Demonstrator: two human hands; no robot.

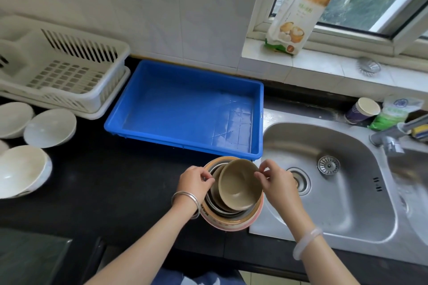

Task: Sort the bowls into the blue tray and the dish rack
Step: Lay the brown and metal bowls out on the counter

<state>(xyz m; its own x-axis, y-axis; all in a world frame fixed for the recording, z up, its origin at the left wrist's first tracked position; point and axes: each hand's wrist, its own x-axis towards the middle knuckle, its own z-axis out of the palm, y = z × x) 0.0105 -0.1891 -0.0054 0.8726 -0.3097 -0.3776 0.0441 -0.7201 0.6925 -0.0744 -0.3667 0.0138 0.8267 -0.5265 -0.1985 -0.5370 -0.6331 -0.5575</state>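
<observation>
Left hand (pixel 195 180): fingers pinching stack rim
Right hand (pixel 275 179): pinching tan bowl (pixel 238 184) rim
Stack (pixel 229 217): on bench (pixel 115 180)

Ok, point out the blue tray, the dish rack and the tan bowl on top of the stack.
blue tray (pixel 257 120): head view, right wall.
dish rack (pixel 108 90): head view, front right wall.
tan bowl (pixel 238 183): head view, inner surface.

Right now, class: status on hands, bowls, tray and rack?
Left hand and right hand pinching tan bowl atop stack. Blue tray and rack hold no bowls. White bowls waiting left. Path clear.
</observation>
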